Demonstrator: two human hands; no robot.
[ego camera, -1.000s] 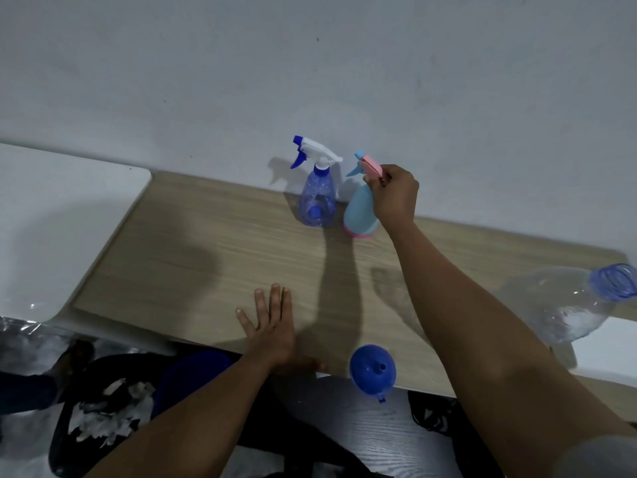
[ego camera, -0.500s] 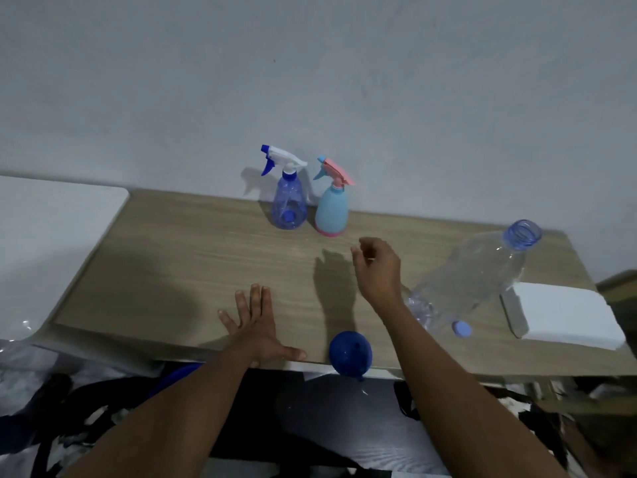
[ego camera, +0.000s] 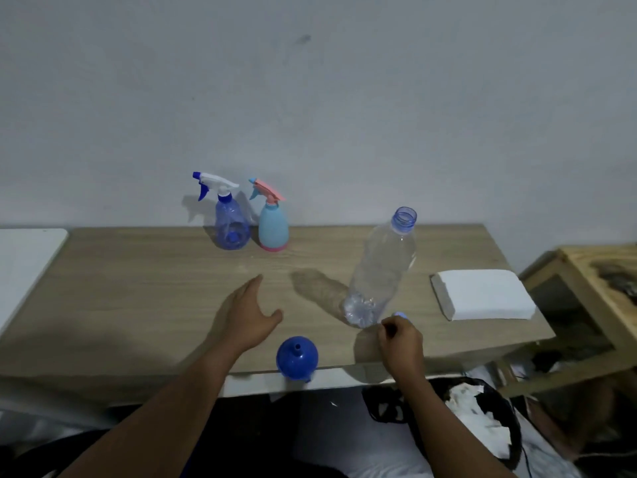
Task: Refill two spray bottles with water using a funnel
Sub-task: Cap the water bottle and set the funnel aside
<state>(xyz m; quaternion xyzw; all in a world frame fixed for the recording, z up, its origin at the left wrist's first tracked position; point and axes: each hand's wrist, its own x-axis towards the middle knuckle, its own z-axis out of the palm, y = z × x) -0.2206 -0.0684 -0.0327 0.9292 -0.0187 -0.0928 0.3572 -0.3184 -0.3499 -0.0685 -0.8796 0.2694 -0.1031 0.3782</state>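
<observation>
Two spray bottles stand side by side at the back of the wooden table point(ego camera: 138, 288), by the wall: a clear blue one point(ego camera: 231, 225) with a white trigger head and a light blue one point(ego camera: 273, 226) with a pink head. A blue funnel point(ego camera: 297, 357) lies upside down at the table's front edge. An uncapped clear water bottle point(ego camera: 382, 270) stands to the right, nearly empty. My left hand point(ego camera: 246, 317) rests flat on the table beside the funnel, fingers apart. My right hand point(ego camera: 401, 341) is curled at the bottle's base, its fingertips on the small blue cap point(ego camera: 400, 315).
A white folded stack of paper towel point(ego camera: 482, 294) lies at the table's right end. A white surface point(ego camera: 24, 260) adjoins the table on the left, a wooden stand point(ego camera: 593, 270) on the right. A dark bin with crumpled paper point(ego camera: 475, 415) sits below the front edge.
My right hand left the pink-headed spray bottle and drew back to the cap by the water bottle's base. My left hand shifted right, next to the funnel. The camera view swung right.
</observation>
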